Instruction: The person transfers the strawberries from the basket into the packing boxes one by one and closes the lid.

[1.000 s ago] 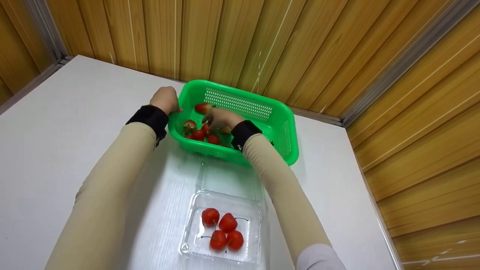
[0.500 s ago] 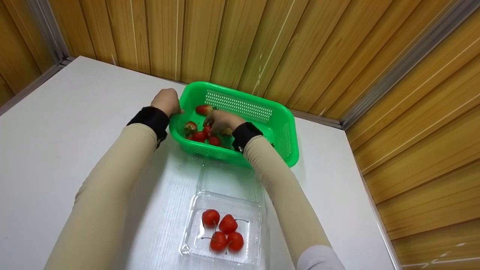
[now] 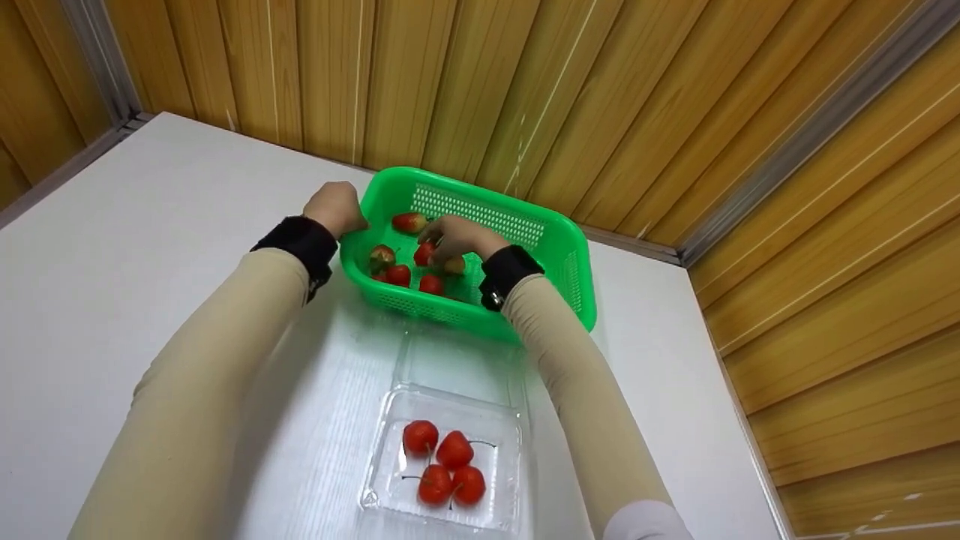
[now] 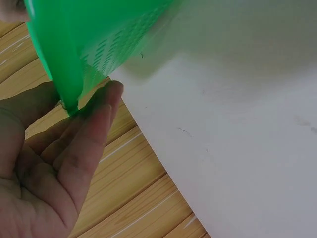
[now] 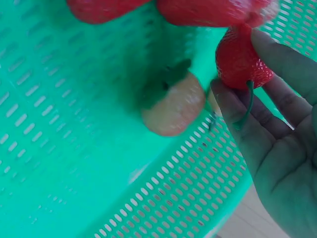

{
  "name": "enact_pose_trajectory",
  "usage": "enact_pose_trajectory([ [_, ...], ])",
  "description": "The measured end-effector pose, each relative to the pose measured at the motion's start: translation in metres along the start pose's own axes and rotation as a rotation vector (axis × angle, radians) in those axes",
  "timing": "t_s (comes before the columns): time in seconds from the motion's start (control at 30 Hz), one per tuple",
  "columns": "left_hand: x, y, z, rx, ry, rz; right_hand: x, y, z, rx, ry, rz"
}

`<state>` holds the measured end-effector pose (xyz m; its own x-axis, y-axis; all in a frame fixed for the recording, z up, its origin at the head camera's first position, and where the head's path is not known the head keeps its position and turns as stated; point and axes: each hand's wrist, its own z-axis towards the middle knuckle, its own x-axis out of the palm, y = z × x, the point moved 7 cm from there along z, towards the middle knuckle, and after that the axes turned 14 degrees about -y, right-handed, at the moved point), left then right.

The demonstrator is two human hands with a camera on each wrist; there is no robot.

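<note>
My left hand [image 3: 334,206] grips the left end of the green basket [image 3: 587,281]. In the left wrist view its thumb and fingers pinch the basket's rim [image 4: 71,89] from both sides. Inside the basket, my right hand [image 3: 461,234] pinches a red cherry [image 5: 240,59] between thumb and fingers, its green stem hanging toward the palm. A pale-red strawberry [image 5: 176,106] with green leaves lies beside those fingertips. Around the hand are a long strawberry [image 3: 409,222], another strawberry [image 3: 382,256] at the left end, and red cherries [image 3: 431,284] near the front wall.
In front of the basket, a clear plastic box [image 3: 517,450] holds several stemmed red cherries [image 3: 454,450]. Its clear lid [image 3: 461,360] lies folded back toward the basket. Wood-patterned walls [image 3: 487,82] bound the white table [image 3: 187,172] behind and on the right.
My right hand has shifted slightly right and up, and the cherry in its fingers has come away from the other fruit. The left hand still holds the rim.
</note>
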<state>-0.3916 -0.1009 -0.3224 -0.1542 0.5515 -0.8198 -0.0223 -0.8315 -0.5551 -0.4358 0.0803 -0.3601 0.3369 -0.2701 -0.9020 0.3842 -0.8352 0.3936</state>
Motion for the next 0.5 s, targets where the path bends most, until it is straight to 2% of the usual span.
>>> enact_pose_trajectory([
  [0.2, -0.017, -0.006, 0.0, 0.064, -0.065, -0.004, -0.025, -0.001, -0.015, -0.05, -0.05, 0.047],
  [0.37, -0.044, -0.009, -0.002, 0.098, -0.062, -0.076, -0.047, 0.005, -0.036, -0.099, -0.082, 0.093],
  [0.5, -0.059, -0.013, -0.009, 0.139, -0.072, -0.106, -0.058, 0.008, -0.056, -0.155, -0.118, 0.073],
])
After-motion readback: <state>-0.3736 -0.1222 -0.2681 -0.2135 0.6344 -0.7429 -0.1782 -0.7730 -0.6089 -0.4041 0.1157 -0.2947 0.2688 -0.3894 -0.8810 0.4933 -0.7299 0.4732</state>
